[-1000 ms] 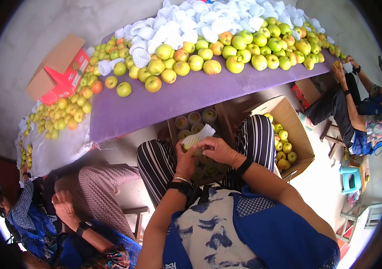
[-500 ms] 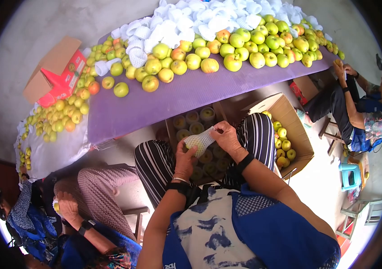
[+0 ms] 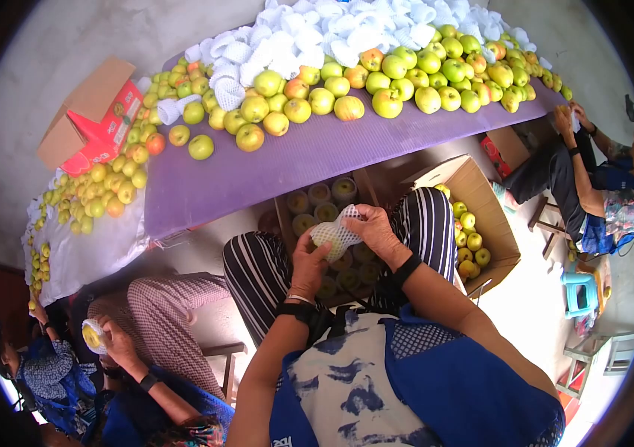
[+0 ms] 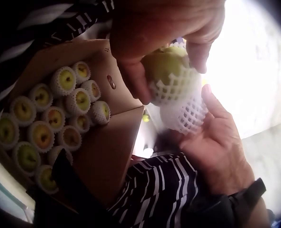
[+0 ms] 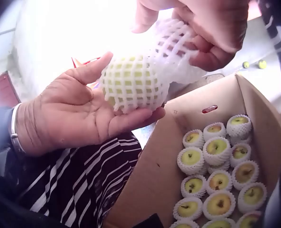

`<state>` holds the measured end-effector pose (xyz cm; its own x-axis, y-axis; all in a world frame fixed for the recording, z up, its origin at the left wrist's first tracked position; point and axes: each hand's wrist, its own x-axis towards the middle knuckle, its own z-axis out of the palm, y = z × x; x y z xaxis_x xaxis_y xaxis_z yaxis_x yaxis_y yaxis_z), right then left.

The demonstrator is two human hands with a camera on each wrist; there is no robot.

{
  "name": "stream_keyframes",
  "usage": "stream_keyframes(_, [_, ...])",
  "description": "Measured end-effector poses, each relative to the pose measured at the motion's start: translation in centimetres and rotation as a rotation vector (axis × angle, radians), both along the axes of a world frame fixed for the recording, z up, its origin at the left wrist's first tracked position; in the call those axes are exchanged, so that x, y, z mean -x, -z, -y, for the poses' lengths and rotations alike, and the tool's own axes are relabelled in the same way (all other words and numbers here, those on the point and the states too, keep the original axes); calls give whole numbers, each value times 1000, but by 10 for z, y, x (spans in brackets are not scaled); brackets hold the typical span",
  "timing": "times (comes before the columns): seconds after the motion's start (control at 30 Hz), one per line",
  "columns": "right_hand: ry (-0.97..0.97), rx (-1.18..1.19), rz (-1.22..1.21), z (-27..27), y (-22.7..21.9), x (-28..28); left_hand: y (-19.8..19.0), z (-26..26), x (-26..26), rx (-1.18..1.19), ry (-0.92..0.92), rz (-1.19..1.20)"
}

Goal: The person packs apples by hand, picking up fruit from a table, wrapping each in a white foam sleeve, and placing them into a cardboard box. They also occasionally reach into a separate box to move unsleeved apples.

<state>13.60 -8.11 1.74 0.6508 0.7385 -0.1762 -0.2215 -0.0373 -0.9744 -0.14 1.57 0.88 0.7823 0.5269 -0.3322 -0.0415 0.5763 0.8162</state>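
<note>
A green apple point(image 4: 163, 66) sits partly inside a white foam net sleeve point(image 5: 135, 83) above my lap. My left hand point(image 3: 306, 267) holds the apple, fingers and thumb around its sides. At the sleeve's loose end, my right hand point(image 3: 378, 231) grips the mesh, with the thumb and fingers curled at it in the right wrist view. The sleeve's empty part stretches between the two hands. Below them, a cardboard box point(image 5: 155, 166) between my knees holds rows of apples in foam sleeves point(image 4: 43, 135).
A purple-topped table point(image 3: 257, 179) bears many loose apples point(image 3: 387, 104) and a heap of foam sleeves point(image 3: 346, 37). To the right stands an open carton point(image 3: 499, 223) of bare apples. Other people sit on both sides; the left neighbour's hand point(image 3: 119, 343) holds a sleeved apple.
My right hand has pulled the sleeve's loose end out to the right, away from my left hand, then lowered slightly. The left neighbour's hand has raised a sleeved apple into view.
</note>
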Motion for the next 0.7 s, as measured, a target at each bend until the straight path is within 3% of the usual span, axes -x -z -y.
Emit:
stream_keyframes(0.07, [51, -86, -14, -3, -4, 3, -4, 1, -1, -6, -5, -3])
stream_keyframes(0.3, [-30, -24, 8, -7, -3, 6, -10, 1, 0, 16, -13, -21])
stream_keyframes(0.37, [31, -147, -144, -7, -8, 8, -8, 1, 0, 20, -4, -16])
stream_keyframes(0.5, [-9, -49, -24, -9, 2, 8, -3, 3, -2, 63, 1, 9])
stream_keyframes(0.57, [59, 98, 365, -9, 6, 10, -3, 3, -3, 51, 12, -16])
stream_keyframes(0.6, [57, 98, 364, -9, 4, 12, -4, 3, -2, 39, 24, -42])
stream_keyframes(0.67, [88, 245, 964, -7, -3, 15, -6, 4, -2, 33, 32, -64])
stream_keyframes(0.7, [88, 244, 964, -6, -7, 17, -7, 4, -3, 28, 42, -85])
